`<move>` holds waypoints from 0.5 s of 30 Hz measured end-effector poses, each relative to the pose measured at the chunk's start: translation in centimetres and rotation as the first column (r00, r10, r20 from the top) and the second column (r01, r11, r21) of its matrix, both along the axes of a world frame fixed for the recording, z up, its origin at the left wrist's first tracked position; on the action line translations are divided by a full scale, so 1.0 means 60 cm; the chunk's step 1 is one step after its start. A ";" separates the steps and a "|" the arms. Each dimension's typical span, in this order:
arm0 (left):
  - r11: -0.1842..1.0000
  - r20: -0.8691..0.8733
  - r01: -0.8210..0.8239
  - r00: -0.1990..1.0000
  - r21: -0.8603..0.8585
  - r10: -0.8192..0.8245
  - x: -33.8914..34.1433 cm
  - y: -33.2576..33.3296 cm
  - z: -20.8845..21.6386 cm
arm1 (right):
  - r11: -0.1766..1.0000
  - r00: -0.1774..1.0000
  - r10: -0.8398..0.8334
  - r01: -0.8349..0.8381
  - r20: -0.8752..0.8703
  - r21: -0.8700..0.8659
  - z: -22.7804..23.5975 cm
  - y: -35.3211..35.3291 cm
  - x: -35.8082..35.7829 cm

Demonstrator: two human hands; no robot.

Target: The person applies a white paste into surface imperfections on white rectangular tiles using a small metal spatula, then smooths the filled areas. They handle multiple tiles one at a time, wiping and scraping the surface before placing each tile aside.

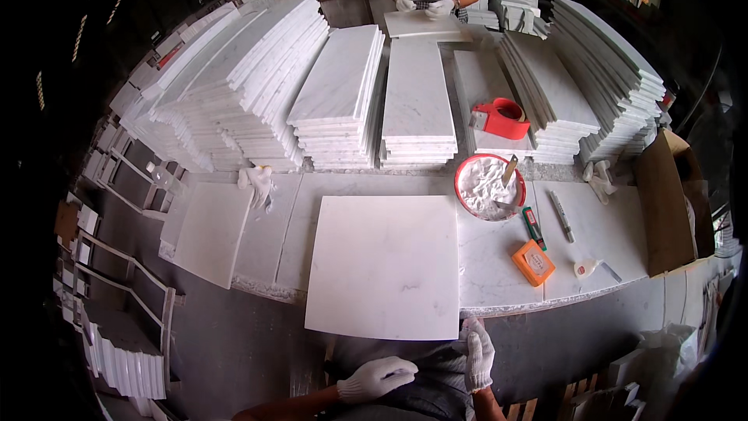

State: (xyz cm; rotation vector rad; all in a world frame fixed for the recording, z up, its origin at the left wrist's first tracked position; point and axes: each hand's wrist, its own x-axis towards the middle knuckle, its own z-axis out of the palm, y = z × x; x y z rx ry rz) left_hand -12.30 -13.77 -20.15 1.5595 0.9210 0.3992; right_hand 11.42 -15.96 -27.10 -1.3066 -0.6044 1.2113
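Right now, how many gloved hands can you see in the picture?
4. The person's left hand hangs below the square white slab's near edge; the right hand touches its near right corner. A co-worker's two gloved hands rest together at the far end. Others may be hidden.

White knitted work gloves cover the left hand [376, 378] and right hand [478, 355], forearms bare.

Open bench left of slab [383, 263] — bowl [489, 186], tools crowd right.
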 end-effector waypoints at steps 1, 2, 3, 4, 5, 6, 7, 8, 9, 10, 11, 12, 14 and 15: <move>0.956 -0.097 -0.098 0.993 -0.275 0.074 -0.021 -0.010 -0.023 | 0.998 0.988 0.041 -0.048 0.151 0.043 0.014 0.013 -0.006; 0.852 -0.006 -0.210 0.972 -0.480 0.236 -0.035 -0.018 -0.055 | 0.994 0.979 0.107 -0.108 0.175 -0.005 0.041 0.019 -0.006; 0.694 0.051 -0.270 0.913 -0.668 0.404 -0.048 -0.020 -0.089 | 0.985 0.964 0.174 -0.167 0.200 -0.053 0.065 0.026 -0.004; 0.625 0.130 -0.265 0.849 -0.734 0.512 -0.052 -0.016 -0.094 | 0.976 0.851 0.178 -0.218 0.494 0.023 0.072 0.033 -0.006; 0.554 0.195 -0.241 0.765 -0.797 0.614 -0.056 -0.007 -0.100 | 0.963 0.781 0.169 -0.260 0.601 0.066 0.084 0.036 -0.009; 0.524 0.226 -0.239 0.703 -0.818 0.674 -0.062 0.000 -0.103 | 0.949 0.703 0.140 -0.297 0.697 0.108 0.098 0.042 -0.014; 0.503 0.272 -0.231 0.621 -0.833 0.735 -0.064 0.004 -0.099 | 0.954 0.659 0.069 -0.264 0.749 0.144 0.099 0.044 -0.019; 0.484 0.311 -0.219 0.534 -0.847 0.786 -0.067 0.010 -0.096 | 0.962 0.620 0.095 -0.257 0.779 0.088 0.105 0.044 -0.022; 0.466 0.345 -0.201 0.441 -0.861 0.828 -0.066 0.016 -0.092 | 0.969 0.580 0.120 -0.245 0.805 0.032 0.113 0.045 -0.022; 0.355 0.257 -0.185 0.407 -0.916 0.877 -0.057 0.037 -0.067 | 0.968 0.587 0.165 -0.251 0.793 -0.017 0.109 0.047 -0.017; 0.337 0.251 -0.189 0.369 -0.922 0.895 -0.053 0.041 -0.063 | 0.962 0.595 0.215 -0.264 0.774 -0.064 0.105 0.048 -0.015; 0.320 0.245 -0.191 0.333 -0.928 0.910 -0.048 0.045 -0.060 | 0.962 0.629 0.231 -0.264 0.742 -0.075 0.105 0.050 -0.015; 0.310 0.252 -0.188 0.279 -0.932 0.927 -0.047 0.050 -0.057 | 0.964 0.714 0.233 -0.257 0.660 -0.062 0.120 0.054 -0.024; 0.317 0.264 -0.182 0.264 -0.931 0.928 -0.048 0.052 -0.056 | 0.969 0.764 0.217 -0.244 0.607 -0.039 0.128 0.057 -0.028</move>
